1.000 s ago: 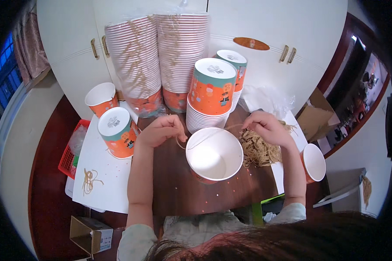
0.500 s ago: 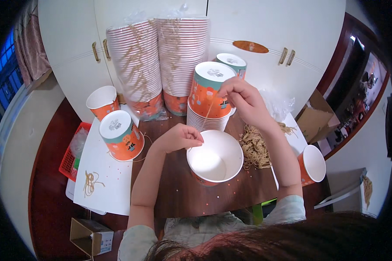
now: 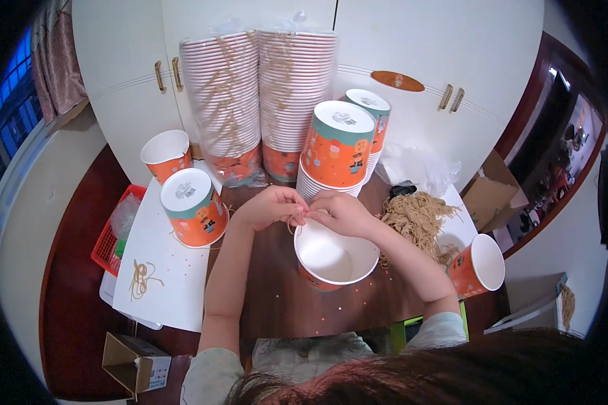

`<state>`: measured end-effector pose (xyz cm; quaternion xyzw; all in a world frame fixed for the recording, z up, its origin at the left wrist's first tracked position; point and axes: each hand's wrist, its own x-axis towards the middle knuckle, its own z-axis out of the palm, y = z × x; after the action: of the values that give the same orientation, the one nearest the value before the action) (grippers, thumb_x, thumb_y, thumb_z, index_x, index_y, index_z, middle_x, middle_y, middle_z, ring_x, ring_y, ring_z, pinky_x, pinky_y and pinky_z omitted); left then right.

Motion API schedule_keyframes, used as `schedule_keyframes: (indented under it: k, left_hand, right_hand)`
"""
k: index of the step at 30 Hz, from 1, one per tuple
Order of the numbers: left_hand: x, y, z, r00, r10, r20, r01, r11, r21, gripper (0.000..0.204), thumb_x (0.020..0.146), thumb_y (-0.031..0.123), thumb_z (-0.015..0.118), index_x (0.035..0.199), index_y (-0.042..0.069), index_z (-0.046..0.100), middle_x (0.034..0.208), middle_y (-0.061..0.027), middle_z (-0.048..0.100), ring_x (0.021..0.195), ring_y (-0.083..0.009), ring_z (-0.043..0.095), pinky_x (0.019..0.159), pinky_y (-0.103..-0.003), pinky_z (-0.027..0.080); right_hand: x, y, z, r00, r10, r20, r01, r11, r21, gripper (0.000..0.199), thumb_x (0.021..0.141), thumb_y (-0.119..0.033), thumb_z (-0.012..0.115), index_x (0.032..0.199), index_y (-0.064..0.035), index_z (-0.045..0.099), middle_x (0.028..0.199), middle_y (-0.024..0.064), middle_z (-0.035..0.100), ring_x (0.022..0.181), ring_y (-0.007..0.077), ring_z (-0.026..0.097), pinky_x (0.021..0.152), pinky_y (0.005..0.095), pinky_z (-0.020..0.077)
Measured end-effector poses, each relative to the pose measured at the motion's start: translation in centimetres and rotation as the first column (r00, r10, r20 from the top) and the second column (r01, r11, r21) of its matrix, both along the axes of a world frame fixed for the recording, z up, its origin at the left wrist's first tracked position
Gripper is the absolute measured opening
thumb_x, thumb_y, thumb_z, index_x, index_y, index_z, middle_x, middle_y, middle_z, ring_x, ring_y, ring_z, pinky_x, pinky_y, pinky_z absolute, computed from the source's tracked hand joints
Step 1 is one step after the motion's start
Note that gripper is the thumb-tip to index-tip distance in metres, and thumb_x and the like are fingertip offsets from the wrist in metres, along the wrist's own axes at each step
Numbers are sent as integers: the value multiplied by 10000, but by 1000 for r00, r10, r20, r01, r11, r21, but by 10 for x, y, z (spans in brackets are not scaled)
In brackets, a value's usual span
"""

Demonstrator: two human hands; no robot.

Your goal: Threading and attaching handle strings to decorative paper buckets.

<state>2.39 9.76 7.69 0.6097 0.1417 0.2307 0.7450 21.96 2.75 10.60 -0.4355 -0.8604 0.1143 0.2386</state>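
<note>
An open orange paper cup (image 3: pixel 336 260) with a white inside stands on the dark wooden table (image 3: pixel 277 304) in front of me. My left hand (image 3: pixel 271 206) and my right hand (image 3: pixel 339 212) meet just above its far rim. Between the fingertips both hands pinch a thin tan rubber band (image 3: pixel 294 223). A loose pile of tan rubber bands (image 3: pixel 417 219) lies to the right of the cup.
An upside-down orange cup (image 3: pixel 194 207) and an open one (image 3: pixel 165 155) stand at left, another open cup (image 3: pixel 478 265) at right. Two wrapped tall stacks of cups (image 3: pixel 263 101), an upturned stack (image 3: pixel 336 150), white paper (image 3: pixel 159 283), a red basket (image 3: pixel 111 229), a cardboard box (image 3: pixel 134 361).
My right hand came back from the upturned cup stack to the open cup. Both hands now meet at its far rim, pinching a rubber band.
</note>
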Motion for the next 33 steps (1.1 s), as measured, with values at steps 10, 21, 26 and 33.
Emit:
schedule_keyframes:
  k: [10,21,26,33]
  left_hand:
    - [-6,10,-10,996,33,77,-31,999,-32,113,775,37,605,808,30,497,775,-69,588,676,-133,574,613,-239,486]
    - [-15,9,-5,984,58,-166,11,922,386,179,711,-12,610,822,27,476,781,-16,523,717,-74,551,609,-182,430]
    - [-15,-1,5,977,100,-190,-11,906,422,217,714,-6,607,862,21,450,802,-14,507,712,-64,563,585,-179,424]
    - [-12,-7,6,941,301,-157,-174,825,538,261,692,102,659,847,23,464,784,-44,541,696,-92,546,585,-225,434]
  right_hand:
    - [-23,-23,9,994,-111,-25,113,979,170,131,732,-220,583,752,-97,623,756,58,564,693,241,586,590,353,473]
    - [-33,-21,-2,994,-106,4,105,984,143,193,741,-298,611,725,-106,622,731,50,565,666,229,585,567,344,469]
    - [-28,-8,-7,985,-166,-40,168,984,66,195,725,-296,638,731,-101,640,753,58,586,675,251,587,590,359,466]
    - [-36,-5,-16,974,-221,-40,222,975,14,181,695,-247,663,718,-71,631,721,69,586,651,268,589,586,366,464]
